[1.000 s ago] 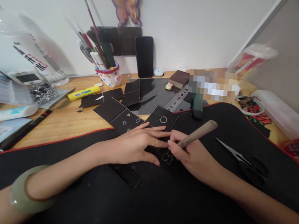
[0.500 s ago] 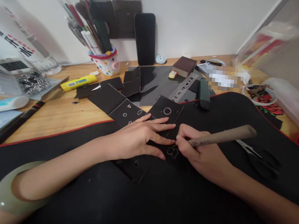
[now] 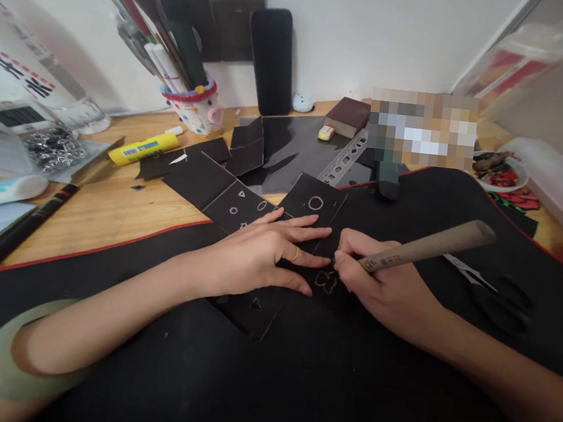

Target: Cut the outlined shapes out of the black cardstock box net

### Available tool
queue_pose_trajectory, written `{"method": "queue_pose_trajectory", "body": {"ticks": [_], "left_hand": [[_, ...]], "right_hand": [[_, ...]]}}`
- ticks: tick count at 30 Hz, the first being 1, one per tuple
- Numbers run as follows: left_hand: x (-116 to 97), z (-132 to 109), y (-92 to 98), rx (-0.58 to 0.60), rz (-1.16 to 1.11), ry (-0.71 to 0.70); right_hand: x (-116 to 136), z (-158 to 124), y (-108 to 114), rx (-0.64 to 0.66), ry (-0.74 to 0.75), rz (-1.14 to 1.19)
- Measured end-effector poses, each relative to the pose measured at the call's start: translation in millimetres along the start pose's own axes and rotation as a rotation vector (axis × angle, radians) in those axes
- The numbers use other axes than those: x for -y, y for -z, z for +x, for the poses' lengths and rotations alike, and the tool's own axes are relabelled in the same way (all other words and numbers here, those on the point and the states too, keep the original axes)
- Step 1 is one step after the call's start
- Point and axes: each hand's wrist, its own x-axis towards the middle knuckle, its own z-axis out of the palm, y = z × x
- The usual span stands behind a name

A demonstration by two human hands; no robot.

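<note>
My left hand (image 3: 267,250) lies flat with its fingers spread over black paper (image 3: 208,190) that bears small pale outlines of a triangle, a hexagon and ovals. Another black paper panel (image 3: 330,196) with a pale ring pokes out beyond its fingertips. My right hand (image 3: 380,275) is closed round a thick grey-brown pen (image 3: 429,245), which tilts up to the right. Fingers hide the pen's tip, close beside a pale cloud-like outline (image 3: 325,283) and my left index fingertip. To the right, open scissors (image 3: 494,294) with black handles lie on the black mat (image 3: 293,387).
Behind the paper are a stencil ruler (image 3: 344,158), an eraser (image 3: 326,133), a dark block (image 3: 346,116) and a green-grey tool (image 3: 386,175). A phone (image 3: 271,62) leans on the wall beside a brush cup (image 3: 196,111). A yellow glue stick (image 3: 145,146) lies left.
The view has shifted slightly. My right hand and the pen have moved a little rightward from the left fingertips; the left hand stays spread on the paper.
</note>
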Motion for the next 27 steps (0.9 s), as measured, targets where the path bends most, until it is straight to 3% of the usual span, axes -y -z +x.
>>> {"method": "queue_pose_trajectory", "body": {"ticks": [17,22,27], "left_hand": [[0.7,-0.7,-1.4,-0.03,0.095,-0.052],[-16.5,-7.4,0.1,-0.112,0.343,-0.191],[-42.7,-12.1,-10.8,-0.259,0.646,-0.367]], "right_hand": [[-1.8,0.2,-0.5,0.008,-0.002,0.021],[-5.7,0.4,1.8,0.044,0.004,0.004],[-3.8,5.2,14.3,0.166,0.033,-0.006]]}}
